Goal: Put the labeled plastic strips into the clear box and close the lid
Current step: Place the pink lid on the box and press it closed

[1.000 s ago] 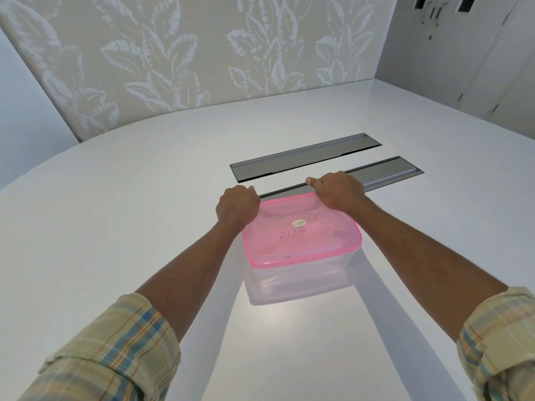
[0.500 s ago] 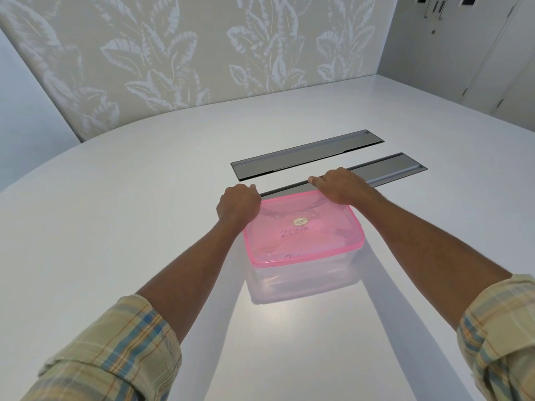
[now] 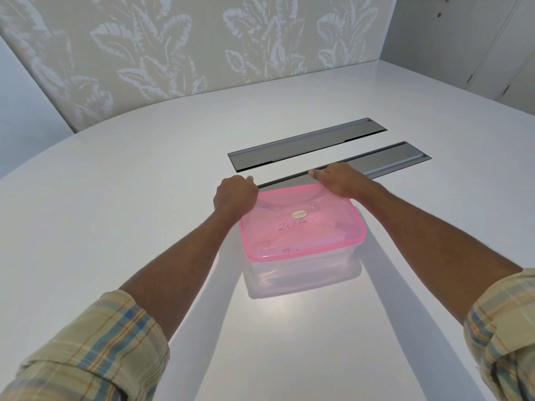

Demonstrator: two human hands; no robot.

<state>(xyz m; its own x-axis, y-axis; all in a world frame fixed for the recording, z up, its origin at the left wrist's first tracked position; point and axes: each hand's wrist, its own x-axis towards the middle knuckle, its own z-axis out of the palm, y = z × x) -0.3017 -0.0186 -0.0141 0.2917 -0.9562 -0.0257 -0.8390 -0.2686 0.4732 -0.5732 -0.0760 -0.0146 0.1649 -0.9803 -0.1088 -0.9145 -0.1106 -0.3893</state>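
A clear plastic box (image 3: 301, 273) stands on the white table, covered by a translucent pink lid (image 3: 304, 230) with "ZEBRA" handwritten on it and a small oval sticker. My left hand (image 3: 235, 195) is curled over the lid's far left corner. My right hand (image 3: 337, 180) lies over the far right edge, fingers bent down on it. Faint strip shapes show through the lid and the box wall; their labels cannot be read.
Two long grey recessed panels (image 3: 307, 143) (image 3: 393, 160) are set into the table (image 3: 115, 227) just beyond the box. A leaf-patterned wall stands behind the table, and pale cabinet doors (image 3: 477, 39) are at the right.
Both hands stay on the lid's far edge. My right hand has slid slightly right and flattened along the edge. The box has not moved.
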